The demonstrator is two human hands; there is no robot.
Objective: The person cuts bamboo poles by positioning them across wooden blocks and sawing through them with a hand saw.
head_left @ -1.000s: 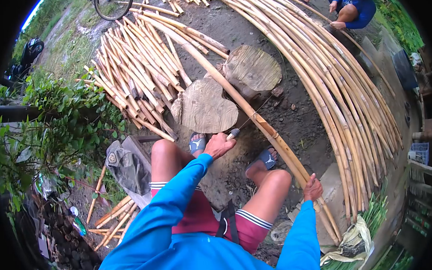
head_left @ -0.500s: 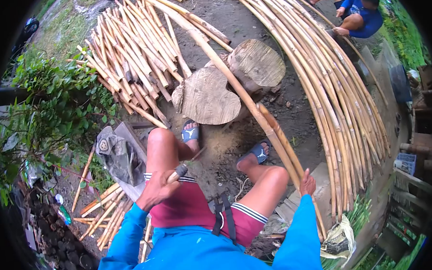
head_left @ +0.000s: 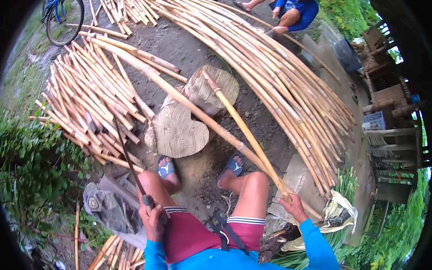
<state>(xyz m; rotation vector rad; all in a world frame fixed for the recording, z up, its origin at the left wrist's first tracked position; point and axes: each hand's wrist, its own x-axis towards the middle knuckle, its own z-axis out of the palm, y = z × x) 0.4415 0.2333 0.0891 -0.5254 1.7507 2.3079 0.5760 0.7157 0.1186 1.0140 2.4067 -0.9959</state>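
Observation:
My left hand [head_left: 153, 220], near my left knee, is closed around the dark handle of a machete [head_left: 129, 160], its long thin blade pointing up and away. In my right hand [head_left: 292, 206] is the near end of a slim bamboo pole [head_left: 242, 126]. That pole slants forward and left, its far end over the rear chopping stump [head_left: 218, 84]. Beneath it, a longer, thicker bamboo pole [head_left: 185, 102] lies across the gap between the rear stump and the front stump [head_left: 182, 131].
Cut bamboo pieces [head_left: 86, 99] are heaped on the left, and long bamboo poles [head_left: 277, 93] lie in a row on the right. Another person [head_left: 295, 11] sits beyond them. A camouflage cloth [head_left: 108, 207] lies by my left leg; a pale sack [head_left: 342, 211] is at right.
My right hand, earlier with fingers partly extended beside the poles, now grips the slim pole, which has swung left and lifted. The machete blade has turned upward. The camera view has shifted.

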